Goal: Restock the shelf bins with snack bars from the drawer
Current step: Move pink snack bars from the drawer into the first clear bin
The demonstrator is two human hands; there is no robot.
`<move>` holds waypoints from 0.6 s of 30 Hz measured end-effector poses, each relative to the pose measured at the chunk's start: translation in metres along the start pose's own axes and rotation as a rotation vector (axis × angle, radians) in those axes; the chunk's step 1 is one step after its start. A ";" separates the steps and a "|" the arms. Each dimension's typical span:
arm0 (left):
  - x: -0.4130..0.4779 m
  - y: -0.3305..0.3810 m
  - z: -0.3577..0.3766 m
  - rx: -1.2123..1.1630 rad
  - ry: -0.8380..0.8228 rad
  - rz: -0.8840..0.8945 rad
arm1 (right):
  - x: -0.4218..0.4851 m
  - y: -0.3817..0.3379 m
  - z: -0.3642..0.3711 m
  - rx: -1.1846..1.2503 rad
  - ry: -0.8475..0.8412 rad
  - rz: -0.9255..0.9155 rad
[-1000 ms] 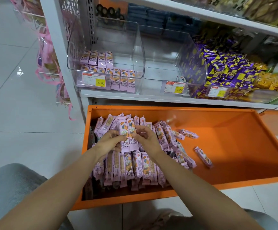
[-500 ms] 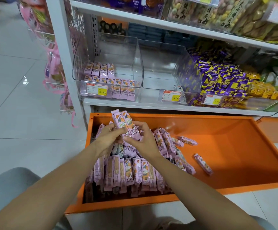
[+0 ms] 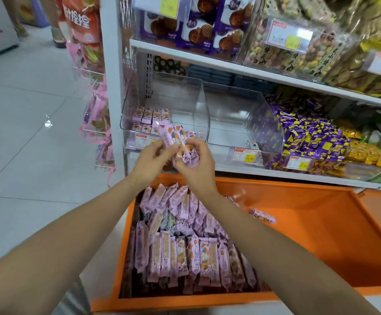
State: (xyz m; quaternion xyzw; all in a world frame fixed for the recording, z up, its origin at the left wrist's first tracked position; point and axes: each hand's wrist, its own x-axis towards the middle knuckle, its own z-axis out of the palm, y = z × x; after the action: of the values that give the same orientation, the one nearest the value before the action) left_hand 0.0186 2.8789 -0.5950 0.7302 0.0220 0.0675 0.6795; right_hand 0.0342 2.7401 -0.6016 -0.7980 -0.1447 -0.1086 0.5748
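Raised above the drawer (image 3: 321, 235), hands (image 3: 149, 159) (image 3: 198, 165) grip snack bars (image 3: 177, 142) slanting up-left.

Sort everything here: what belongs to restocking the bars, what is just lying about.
Job: held snack bars, left hand, right hand, drawer bars, orange drawer, left clear bin.
Just there: purple packets, cookie packs, pink ribbons.

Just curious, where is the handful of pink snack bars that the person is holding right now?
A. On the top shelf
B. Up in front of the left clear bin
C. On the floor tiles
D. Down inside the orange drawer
B: the left hand and the right hand hold the pink snack bars above the drawer, in front of the left clear bin.
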 end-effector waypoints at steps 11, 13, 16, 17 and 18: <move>0.052 -0.050 -0.069 1.104 0.054 0.583 | 0.122 -0.007 0.034 -0.243 0.120 0.189; 0.054 -0.060 -0.069 1.158 0.080 0.642 | 0.140 0.003 0.041 -0.368 0.114 0.235; 0.059 -0.071 -0.067 1.175 0.122 0.675 | 0.166 0.022 0.053 -0.466 0.110 0.301; 0.060 -0.073 -0.066 1.159 0.135 0.687 | 0.173 0.028 0.058 -0.517 0.097 0.322; 0.061 -0.075 -0.065 1.146 0.149 0.704 | 0.179 0.031 0.062 -0.574 0.077 0.334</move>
State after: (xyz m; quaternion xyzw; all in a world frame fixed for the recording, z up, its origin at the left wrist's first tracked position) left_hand 0.0756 2.9563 -0.6608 0.9322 -0.1380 0.3127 0.1190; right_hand 0.2133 2.8087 -0.5881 -0.9354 0.0464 -0.0793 0.3415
